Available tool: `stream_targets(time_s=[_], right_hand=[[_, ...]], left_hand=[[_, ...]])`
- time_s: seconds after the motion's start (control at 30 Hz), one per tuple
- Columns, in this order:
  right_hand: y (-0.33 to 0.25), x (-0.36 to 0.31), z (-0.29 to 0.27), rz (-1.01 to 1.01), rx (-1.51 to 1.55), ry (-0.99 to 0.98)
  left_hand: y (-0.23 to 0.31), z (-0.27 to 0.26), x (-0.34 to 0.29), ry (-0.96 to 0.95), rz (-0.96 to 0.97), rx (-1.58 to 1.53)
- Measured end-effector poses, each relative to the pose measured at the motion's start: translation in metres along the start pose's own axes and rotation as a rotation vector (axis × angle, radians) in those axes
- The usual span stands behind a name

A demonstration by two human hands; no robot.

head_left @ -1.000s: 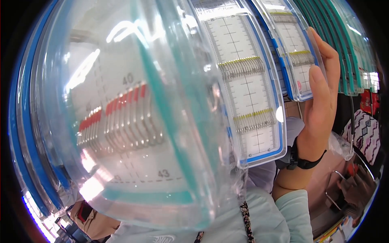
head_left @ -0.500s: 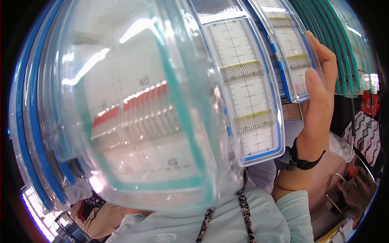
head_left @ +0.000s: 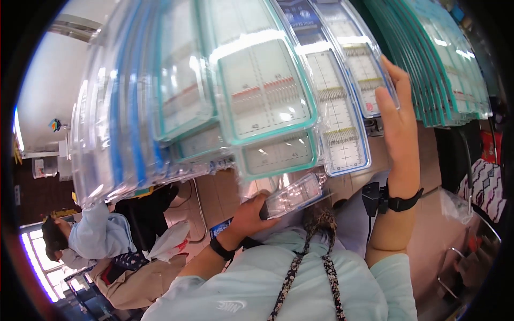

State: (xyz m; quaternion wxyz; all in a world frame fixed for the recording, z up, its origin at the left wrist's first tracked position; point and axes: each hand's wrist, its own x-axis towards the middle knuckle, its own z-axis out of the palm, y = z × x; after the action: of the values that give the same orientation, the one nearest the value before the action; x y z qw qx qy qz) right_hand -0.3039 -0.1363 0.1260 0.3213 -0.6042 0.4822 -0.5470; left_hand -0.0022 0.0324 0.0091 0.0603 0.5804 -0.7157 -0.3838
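My left hand [head_left: 249,215] is closed on a small clear plastic case [head_left: 295,197], seen tilted at a slant in front of my chest. Its contents are too bright with glare to make out. Raised at the right, my right hand [head_left: 399,120] has its thumb and fingers at the edge of a blue-rimmed flat clear case [head_left: 369,91]. Beside that stands another blue-rimmed case [head_left: 340,117] with a white scale card and yellow-topped rows of fine strands. Left of it is a teal-rimmed case [head_left: 265,88] with red-topped rows.
Several blue-rimmed cases [head_left: 126,123] stand in a row at the left. A row of teal-rimmed cases [head_left: 428,80] fills the upper right. Further off are a person in a light blue top [head_left: 104,232], a patterned cloth [head_left: 482,184] and the tiled floor [head_left: 214,195].
The large teal-rimmed case that filled the left centre looks smaller and farther away. My left hand with the small case has come into view. My right hand stays at the blue-rimmed case.
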Motion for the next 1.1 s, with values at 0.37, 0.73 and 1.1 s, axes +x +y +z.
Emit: stream_targets(time_s=[0.37, 0.73, 1.1], right_hand=[[-0.01, -0.001, -0.006, 0.013, -0.19, -0.129], [-0.059, -0.057, -0.056, -0.263, -0.059, 0.14], [-0.115, -0.145, 0.019, -0.012, 0.68, -0.586]], left_hand=[[-0.003, 0.005, -0.018, 0.042, 0.036, -0.06], [0.033, -0.042, -0.057, 0.029, 0.205, -0.17], [0.127, -0.104, -0.09, -0.271, 0.521, -0.362]])
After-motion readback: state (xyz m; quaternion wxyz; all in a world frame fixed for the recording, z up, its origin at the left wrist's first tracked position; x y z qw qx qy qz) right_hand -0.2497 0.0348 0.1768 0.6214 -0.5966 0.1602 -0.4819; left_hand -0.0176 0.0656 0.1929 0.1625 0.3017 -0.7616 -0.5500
